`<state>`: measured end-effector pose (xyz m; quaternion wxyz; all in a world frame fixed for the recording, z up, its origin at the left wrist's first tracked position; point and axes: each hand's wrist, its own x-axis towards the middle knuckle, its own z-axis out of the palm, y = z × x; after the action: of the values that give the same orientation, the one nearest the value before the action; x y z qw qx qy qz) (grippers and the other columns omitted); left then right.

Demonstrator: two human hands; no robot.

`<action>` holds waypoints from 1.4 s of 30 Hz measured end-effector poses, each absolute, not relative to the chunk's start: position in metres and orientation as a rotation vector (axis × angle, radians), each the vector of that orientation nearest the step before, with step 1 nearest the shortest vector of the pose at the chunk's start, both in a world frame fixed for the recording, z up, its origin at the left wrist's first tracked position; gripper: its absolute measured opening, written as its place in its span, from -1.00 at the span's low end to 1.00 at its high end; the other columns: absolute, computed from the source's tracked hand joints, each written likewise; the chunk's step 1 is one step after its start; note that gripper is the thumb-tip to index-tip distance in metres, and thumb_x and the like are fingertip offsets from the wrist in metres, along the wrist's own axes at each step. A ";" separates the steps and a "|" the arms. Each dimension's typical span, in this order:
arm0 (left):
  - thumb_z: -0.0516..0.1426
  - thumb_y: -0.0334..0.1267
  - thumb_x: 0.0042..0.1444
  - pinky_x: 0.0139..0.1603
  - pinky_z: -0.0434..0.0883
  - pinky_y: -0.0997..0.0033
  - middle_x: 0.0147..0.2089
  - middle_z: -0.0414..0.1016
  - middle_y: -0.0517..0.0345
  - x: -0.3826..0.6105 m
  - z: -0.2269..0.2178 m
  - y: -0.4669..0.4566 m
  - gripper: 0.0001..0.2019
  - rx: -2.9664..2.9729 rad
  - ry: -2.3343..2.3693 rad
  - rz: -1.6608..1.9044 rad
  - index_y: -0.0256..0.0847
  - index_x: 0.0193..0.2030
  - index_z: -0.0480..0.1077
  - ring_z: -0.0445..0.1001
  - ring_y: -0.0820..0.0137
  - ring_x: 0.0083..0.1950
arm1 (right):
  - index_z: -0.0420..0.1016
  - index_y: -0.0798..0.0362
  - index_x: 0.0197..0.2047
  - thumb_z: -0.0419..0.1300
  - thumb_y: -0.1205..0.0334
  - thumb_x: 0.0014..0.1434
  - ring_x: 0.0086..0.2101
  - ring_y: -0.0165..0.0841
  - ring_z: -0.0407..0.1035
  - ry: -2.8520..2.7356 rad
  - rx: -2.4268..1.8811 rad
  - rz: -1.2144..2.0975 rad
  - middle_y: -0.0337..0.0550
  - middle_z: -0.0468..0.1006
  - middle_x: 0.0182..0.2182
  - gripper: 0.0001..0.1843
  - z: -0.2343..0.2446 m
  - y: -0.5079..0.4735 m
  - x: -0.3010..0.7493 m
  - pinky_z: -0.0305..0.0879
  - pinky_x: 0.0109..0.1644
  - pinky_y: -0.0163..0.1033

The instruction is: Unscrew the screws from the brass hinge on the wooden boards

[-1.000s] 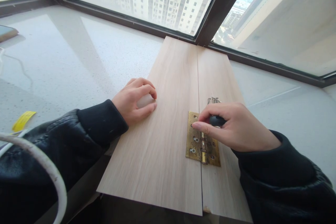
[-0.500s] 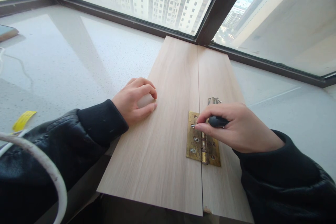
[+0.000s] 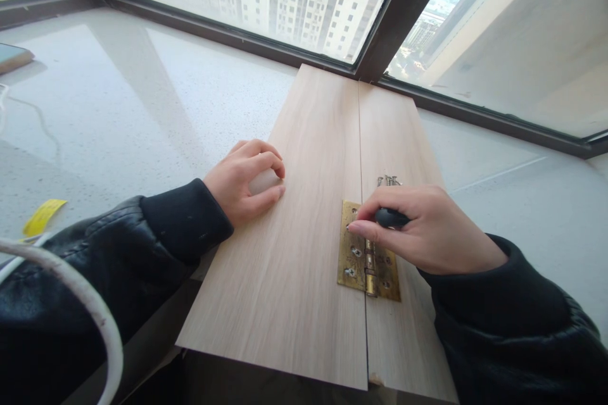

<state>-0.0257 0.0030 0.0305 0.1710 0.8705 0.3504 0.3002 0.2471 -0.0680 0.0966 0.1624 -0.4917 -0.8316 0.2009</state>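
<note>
Two pale wooden boards, a wider left board (image 3: pixel 285 278) and a narrower right board (image 3: pixel 403 342), lie side by side with a thin seam between them. A worn brass hinge (image 3: pixel 348 243) spans that seam, with cross-head screws (image 3: pixel 356 252) seated in its lower left leaf. Over the hinge, my right hand (image 3: pixel 432 228) is closed round a screwdriver (image 3: pixel 392 218); only part of its black handle shows. Thumb and forefinger pinch at a left-leaf hole, hiding what is between them. My left hand (image 3: pixel 247 180) rests on the left board's edge, fingers curved and apart, empty.
Several loose screws (image 3: pixel 389 181) lie on the right board just beyond my right hand. A white cable (image 3: pixel 102 323) loops at the lower left, near a yellow tag (image 3: pixel 44 218). Dark window frames (image 3: pixel 380 25) border the speckled white sill (image 3: pixel 142 107). A phone-like object (image 3: pixel 14 58) sits far left.
My right hand has shifted slightly left and its fingertips now cover the small metal piece that showed at the hinge hole. My left hand and the boards stay put.
</note>
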 end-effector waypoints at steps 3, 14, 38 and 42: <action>0.13 -0.22 0.17 0.17 0.37 0.07 -0.03 0.47 0.00 -0.026 0.030 0.003 -0.87 2.468 0.997 0.851 -0.20 -0.22 0.44 0.42 0.20 0.04 | 0.60 0.07 -0.35 0.30 0.07 0.20 -0.43 -0.34 0.48 -2.351 -1.421 0.572 -0.14 0.63 -0.42 -0.76 0.098 -0.070 0.247 0.35 -0.36 -0.23; 0.13 -0.22 0.16 0.17 0.37 0.05 -0.03 0.46 0.01 -0.026 0.031 0.003 -0.88 2.463 0.996 0.837 -0.19 -0.23 0.43 0.42 0.18 0.05 | 0.56 0.08 -0.39 0.21 0.28 0.22 -0.48 -0.45 0.45 -2.420 -1.287 0.587 -0.22 0.60 -0.47 -0.84 0.097 -0.069 0.243 0.32 -0.39 -0.32; 0.12 -0.22 0.16 0.17 0.37 0.04 -0.03 0.46 -0.01 -0.025 0.031 0.003 -0.87 2.466 0.999 0.846 -0.20 -0.22 0.44 0.42 0.18 0.05 | 0.55 0.08 -0.42 0.19 0.28 0.22 -0.51 -0.40 0.44 -2.432 -1.380 0.479 -0.20 0.60 -0.50 -0.81 0.099 -0.071 0.241 0.28 -0.42 -0.28; 0.12 -0.22 0.17 0.17 0.37 0.05 -0.02 0.46 0.00 -0.026 0.031 0.003 -0.88 2.464 0.997 0.841 -0.19 -0.22 0.43 0.42 0.19 0.05 | 0.57 0.05 -0.42 0.22 0.27 0.19 -0.50 -0.41 0.46 -2.382 -1.426 0.593 -0.23 0.61 -0.49 -0.84 0.098 -0.072 0.240 0.32 -0.39 -0.29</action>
<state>-0.0258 0.0026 0.0313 0.1757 0.8700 0.3522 0.2970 0.2403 -0.0716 0.0983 0.1510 -0.4967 -0.8294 0.2065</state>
